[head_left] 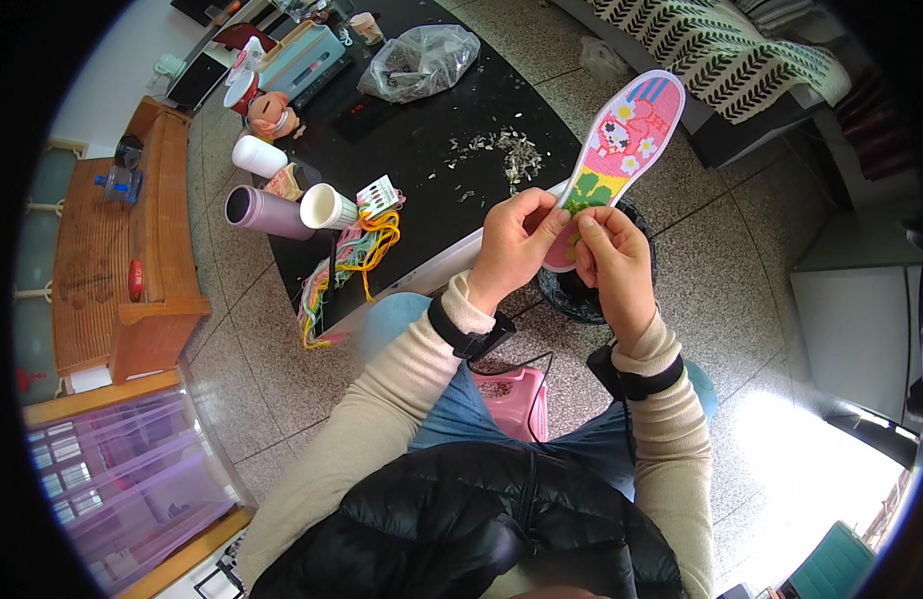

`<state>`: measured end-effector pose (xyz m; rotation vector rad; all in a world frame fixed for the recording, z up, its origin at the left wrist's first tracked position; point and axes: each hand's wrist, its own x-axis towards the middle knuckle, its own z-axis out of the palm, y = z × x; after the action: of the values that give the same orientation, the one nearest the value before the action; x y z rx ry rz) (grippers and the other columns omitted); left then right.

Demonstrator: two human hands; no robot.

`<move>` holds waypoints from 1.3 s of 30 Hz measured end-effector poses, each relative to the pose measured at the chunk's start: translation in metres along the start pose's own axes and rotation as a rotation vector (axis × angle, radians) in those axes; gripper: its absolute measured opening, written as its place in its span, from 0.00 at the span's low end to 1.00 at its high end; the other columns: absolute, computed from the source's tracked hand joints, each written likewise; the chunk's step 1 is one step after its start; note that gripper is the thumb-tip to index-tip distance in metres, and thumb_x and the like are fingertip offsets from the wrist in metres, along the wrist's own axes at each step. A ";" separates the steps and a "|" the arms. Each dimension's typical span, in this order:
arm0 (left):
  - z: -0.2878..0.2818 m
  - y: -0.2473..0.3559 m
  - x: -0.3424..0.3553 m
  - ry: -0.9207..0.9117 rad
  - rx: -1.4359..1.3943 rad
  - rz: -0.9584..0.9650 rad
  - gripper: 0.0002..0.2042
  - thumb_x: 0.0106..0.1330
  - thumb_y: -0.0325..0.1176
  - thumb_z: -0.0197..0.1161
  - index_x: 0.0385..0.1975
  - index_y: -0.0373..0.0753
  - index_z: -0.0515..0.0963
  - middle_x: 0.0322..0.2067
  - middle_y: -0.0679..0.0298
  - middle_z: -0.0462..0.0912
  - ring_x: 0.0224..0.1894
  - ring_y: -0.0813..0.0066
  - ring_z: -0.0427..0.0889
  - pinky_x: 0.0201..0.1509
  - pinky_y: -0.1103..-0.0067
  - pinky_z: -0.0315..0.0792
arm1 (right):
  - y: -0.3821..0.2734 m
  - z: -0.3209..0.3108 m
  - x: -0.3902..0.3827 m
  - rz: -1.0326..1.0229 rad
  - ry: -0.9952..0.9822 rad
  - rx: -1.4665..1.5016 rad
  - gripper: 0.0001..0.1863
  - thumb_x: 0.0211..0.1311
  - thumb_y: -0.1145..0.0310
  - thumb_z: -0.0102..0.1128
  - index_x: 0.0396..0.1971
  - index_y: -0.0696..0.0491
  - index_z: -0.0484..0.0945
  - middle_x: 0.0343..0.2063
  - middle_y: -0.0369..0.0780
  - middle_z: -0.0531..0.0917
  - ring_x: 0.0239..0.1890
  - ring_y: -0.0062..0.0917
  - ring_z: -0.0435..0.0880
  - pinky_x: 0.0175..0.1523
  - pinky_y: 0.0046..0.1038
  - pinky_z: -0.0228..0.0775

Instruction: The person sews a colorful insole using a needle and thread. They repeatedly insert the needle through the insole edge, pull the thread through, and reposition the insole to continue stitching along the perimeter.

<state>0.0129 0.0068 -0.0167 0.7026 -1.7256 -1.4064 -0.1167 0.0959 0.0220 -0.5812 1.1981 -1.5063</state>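
Note:
A shoe insole [636,135] is held up in front of me, with a cross-stitch pattern of pink, white flowers, yellow and green. My left hand [513,248] is closed on its left edge, thumb on top. My right hand [621,268] pinches thumb and fingers together over the narrower lower part; whatever lies between those fingertips is too small to make out. The fingers cover part of the green and yellow stitching. On the table's near left corner lie colourful skeins of embroidery thread [354,254] hanging from a white punched card [380,196].
On the black table [402,145] are a paper cup [329,207], a purple tumbler [269,213], scattered seed shells [519,158] and a clear plastic bag [422,62]. A black-lined bin [571,299] stands below my hands. A pink plastic stool [516,399] is between my legs.

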 end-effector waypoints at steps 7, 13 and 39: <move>0.000 0.001 0.001 0.005 0.013 0.017 0.08 0.71 0.32 0.65 0.36 0.34 0.78 0.27 0.72 0.81 0.30 0.91 0.75 0.33 0.88 0.70 | 0.001 -0.001 0.003 0.014 0.003 -0.024 0.09 0.75 0.69 0.52 0.39 0.60 0.73 0.16 0.32 0.73 0.13 0.14 0.66 0.19 0.17 0.56; -0.002 0.003 0.002 0.020 0.091 0.070 0.06 0.68 0.30 0.66 0.35 0.35 0.78 0.27 0.69 0.80 0.28 0.85 0.76 0.31 0.85 0.70 | -0.001 -0.001 0.003 0.052 0.022 -0.044 0.08 0.74 0.69 0.53 0.40 0.60 0.74 0.16 0.32 0.73 0.13 0.13 0.66 0.19 0.17 0.55; 0.000 -0.002 0.000 -0.129 -0.078 0.094 0.04 0.67 0.25 0.66 0.34 0.32 0.79 0.29 0.68 0.77 0.28 0.85 0.71 0.33 0.84 0.68 | 0.047 -0.073 0.021 0.100 -0.284 0.500 0.17 0.64 0.67 0.65 0.50 0.57 0.76 0.46 0.40 0.83 0.49 0.28 0.83 0.51 0.29 0.78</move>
<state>0.0128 0.0068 -0.0187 0.4917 -1.7686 -1.4721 -0.1646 0.1076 -0.0528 -0.3719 0.5924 -1.5051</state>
